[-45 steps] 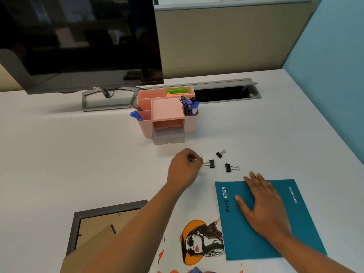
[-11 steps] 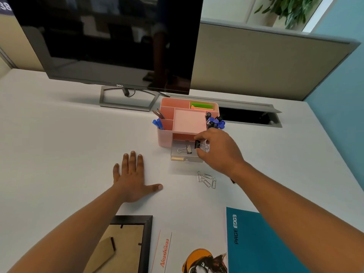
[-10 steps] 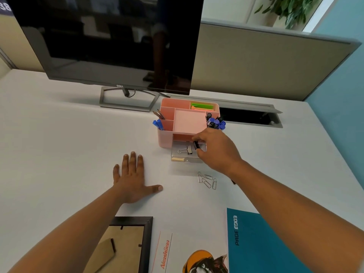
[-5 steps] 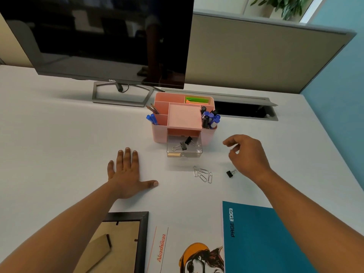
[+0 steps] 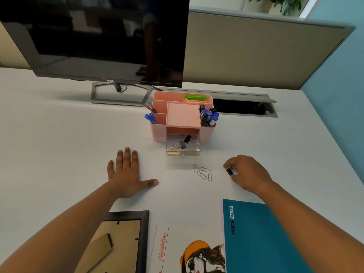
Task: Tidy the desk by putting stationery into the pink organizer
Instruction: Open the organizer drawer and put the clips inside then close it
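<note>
The pink organizer [image 5: 207, 133] stands mid-desk with pens, pencils and green notes in its compartments. Its clear drawer [image 5: 184, 151] is pulled out and holds two black binder clips [image 5: 183, 143]. My right hand [image 5: 249, 174] is down on the desk to the right, fingers curled and pinching a third black binder clip [image 5: 229, 171]. Several silver paper clips [image 5: 202, 172] lie loose between my hands. My left hand [image 5: 127, 174] lies flat on the desk, fingers spread, holding nothing.
A dark monitor [image 5: 94, 40] on a grey stand sits behind the organizer, beside a cable slot [image 5: 244, 106]. Near me lie a teal notebook [image 5: 262, 239], a printed sheet [image 5: 189, 255] with a drawn figure, and a face-down picture frame [image 5: 126, 241].
My right hand left the drawer after dropping a binder clip in it, moved right and down, and now pinches the last clip on the desk. My left hand stayed flat.
</note>
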